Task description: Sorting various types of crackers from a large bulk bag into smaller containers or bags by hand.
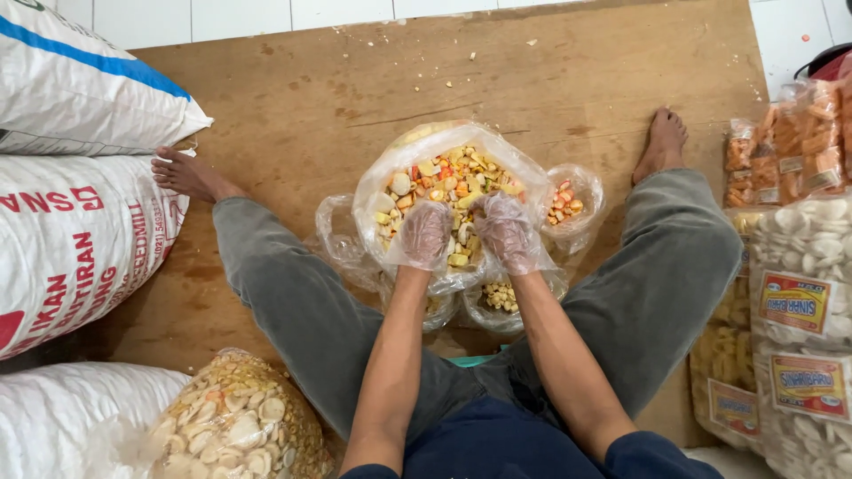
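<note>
Two gloved hands, arms stretched straight out between the knees: left hand (424,232) and right hand (506,231) are both curled tight on the near rim of a clear bag of mixed crackers (448,182). Smaller bags (568,202) sit just right of them on the wooden floor (293,106).

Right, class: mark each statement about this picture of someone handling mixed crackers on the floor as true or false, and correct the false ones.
1. Both hands, left hand and right hand, wear thin clear plastic gloves. True.
2. The big clear bag holds only white crackers. False: its mixed crackers are yellow, orange, red and white.
3. The person sits on a wooden board. True.
4. The white sacks lie beside the right leg. False: they lie beside the left leg.
</note>
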